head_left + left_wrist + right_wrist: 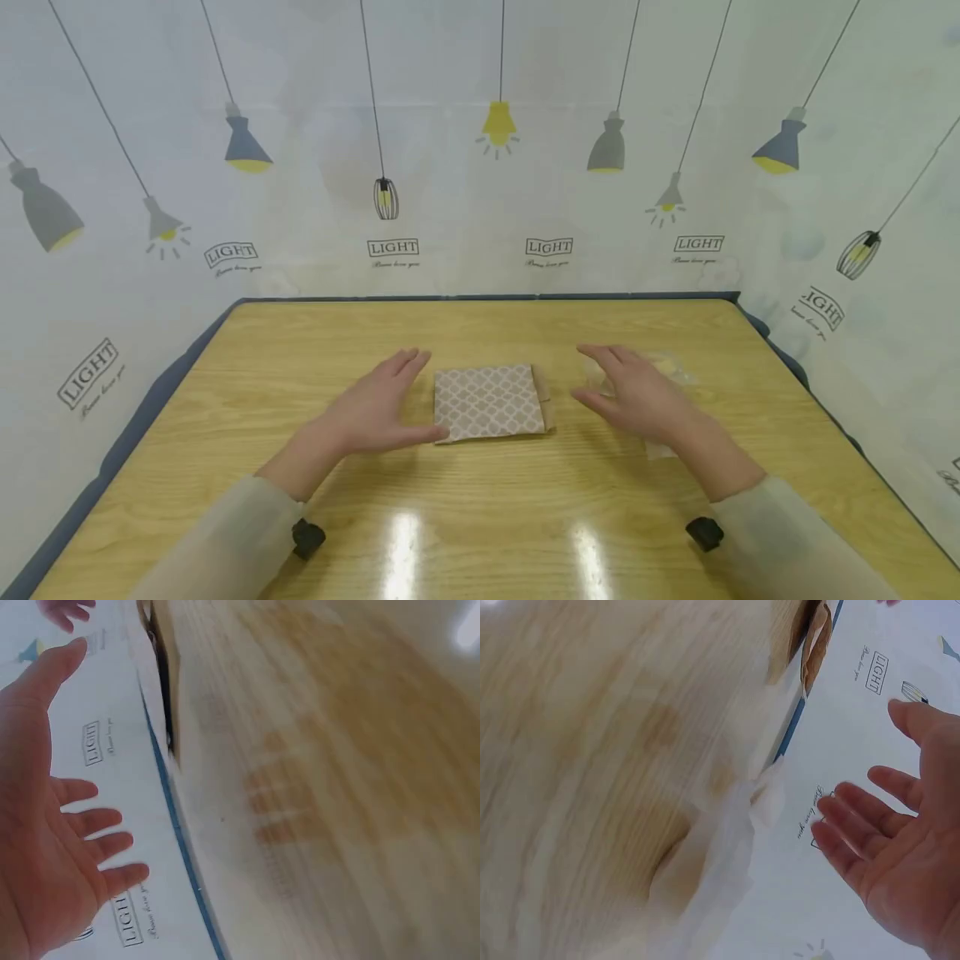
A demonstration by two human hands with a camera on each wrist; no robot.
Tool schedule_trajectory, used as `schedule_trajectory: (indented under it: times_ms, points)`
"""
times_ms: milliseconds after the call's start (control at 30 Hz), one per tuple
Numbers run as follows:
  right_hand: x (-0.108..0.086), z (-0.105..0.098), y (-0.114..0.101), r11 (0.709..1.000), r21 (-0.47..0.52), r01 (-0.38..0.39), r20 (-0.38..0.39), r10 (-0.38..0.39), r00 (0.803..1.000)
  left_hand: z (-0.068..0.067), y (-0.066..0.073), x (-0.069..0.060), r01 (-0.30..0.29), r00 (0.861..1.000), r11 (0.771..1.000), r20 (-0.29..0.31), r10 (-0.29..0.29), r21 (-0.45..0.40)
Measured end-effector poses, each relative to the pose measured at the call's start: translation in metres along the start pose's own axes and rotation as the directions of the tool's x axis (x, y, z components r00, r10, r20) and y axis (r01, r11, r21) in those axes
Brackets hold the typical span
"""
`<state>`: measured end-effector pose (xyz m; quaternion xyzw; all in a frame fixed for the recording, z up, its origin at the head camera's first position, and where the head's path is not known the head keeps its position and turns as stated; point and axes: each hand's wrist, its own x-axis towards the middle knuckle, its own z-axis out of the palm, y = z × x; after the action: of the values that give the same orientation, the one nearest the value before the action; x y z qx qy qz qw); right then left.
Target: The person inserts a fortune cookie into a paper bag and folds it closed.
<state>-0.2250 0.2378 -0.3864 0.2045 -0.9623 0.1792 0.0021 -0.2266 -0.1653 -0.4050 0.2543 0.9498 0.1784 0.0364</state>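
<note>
A flat brown paper packet (487,402) with a white lattice pattern lies on the wooden table between the two hands. Plain brown paper shows at its right end, which gapes in the right wrist view (816,652). My left hand (375,408) hovers at the packet's left side, fingers extended and thumb spread. In the head view its thumb tip overlaps the lower left corner, but the left wrist view shows the hand raised and holding nothing. To the right, my right hand (641,396) hangs over a crumpled translucent plastic bag (670,364), partly hiding it, with relaxed fingers and nothing held.
The wooden table (480,500) has a dark blue edging along its back and sides. Pale cloth printed with lamps (480,200) stands behind it and at both sides. Each wrist carries a small black device (705,533) by the sleeve cuff.
</note>
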Motion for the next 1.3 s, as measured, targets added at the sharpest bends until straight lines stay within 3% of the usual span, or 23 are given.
schedule_trajectory:
  times_ms: [167,400,600,833,933,1167,1300]
  points:
    - [0.008,0.007,-0.002,0.989,0.150,0.001,0.043,-0.008,0.999,0.008,0.004,0.024,-0.038,0.994,0.992,0.101,0.050,-0.119]
    - [0.012,0.016,-0.009,0.966,0.257,0.009,0.086,-0.033,0.996,0.024,0.010,0.056,-0.059,0.977,0.994,0.198,0.076,-0.091]
    - [0.013,0.020,-0.010,0.955,0.296,-0.006,0.104,-0.026,0.994,0.028,0.013,0.064,-0.042,0.971,0.997,0.233,0.057,-0.069]
    - [0.013,0.022,-0.011,0.926,0.373,-0.050,0.102,0.013,0.995,0.028,0.012,0.060,-0.041,0.981,0.985,0.182,0.071,-0.166]
    - [0.016,0.025,-0.011,0.877,0.475,-0.072,0.097,0.030,0.995,0.027,0.012,0.056,-0.063,0.986,0.977,0.136,0.091,-0.202]
    - [0.024,0.033,-0.020,0.685,0.721,-0.104,0.111,0.035,0.993,0.021,0.016,0.044,-0.112,0.991,0.959,0.038,0.126,-0.259]
    - [0.028,0.034,-0.026,0.637,0.762,-0.115,0.109,0.048,0.993,0.020,0.019,0.039,-0.129,0.989,0.945,0.026,0.143,-0.301]
